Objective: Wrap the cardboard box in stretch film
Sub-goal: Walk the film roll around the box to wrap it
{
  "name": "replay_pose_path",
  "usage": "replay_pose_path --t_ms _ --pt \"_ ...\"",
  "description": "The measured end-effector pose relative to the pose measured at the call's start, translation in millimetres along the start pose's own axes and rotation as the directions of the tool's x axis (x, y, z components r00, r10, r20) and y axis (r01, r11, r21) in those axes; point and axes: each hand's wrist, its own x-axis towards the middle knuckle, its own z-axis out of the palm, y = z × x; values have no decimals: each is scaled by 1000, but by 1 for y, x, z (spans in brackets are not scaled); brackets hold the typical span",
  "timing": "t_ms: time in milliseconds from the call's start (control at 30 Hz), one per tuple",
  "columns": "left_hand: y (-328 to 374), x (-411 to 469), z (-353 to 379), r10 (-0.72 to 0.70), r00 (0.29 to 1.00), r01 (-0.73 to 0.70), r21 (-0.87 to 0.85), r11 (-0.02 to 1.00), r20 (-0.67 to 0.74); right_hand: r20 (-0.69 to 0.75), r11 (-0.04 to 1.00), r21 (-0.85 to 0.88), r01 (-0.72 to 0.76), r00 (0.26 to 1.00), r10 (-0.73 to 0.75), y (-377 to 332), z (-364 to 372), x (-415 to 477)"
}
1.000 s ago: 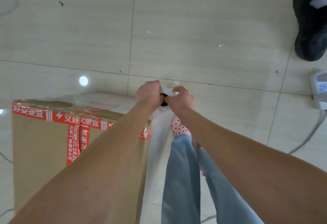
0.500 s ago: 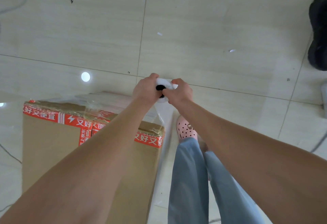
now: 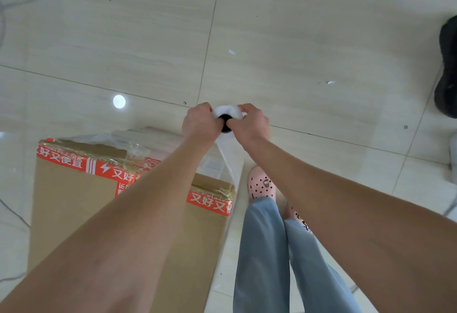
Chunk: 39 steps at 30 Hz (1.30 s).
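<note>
Roll point(image 3: 226, 113) is held upright, end-on to the camera, just past the box's point(image 3: 74, 213) far right corner, probably so the film point(image 3: 232, 159) pays out flat along that side. Left hand point(image 3: 200, 122) and right hand point(image 3: 252, 122) grip the roll's top from either side, fingers curled round it. Both arms reach straight forward. The box stands on the floor point(image 3: 296, 40), lower left, with film crumpled over its top edge.
</note>
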Motion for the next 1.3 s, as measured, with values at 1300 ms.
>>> replay_pose_path --t_ms 1300 --pt "-51 49 -43 -483 875 430 -411 804 -29 278 913 -395 105 961 10 -107 58 37"
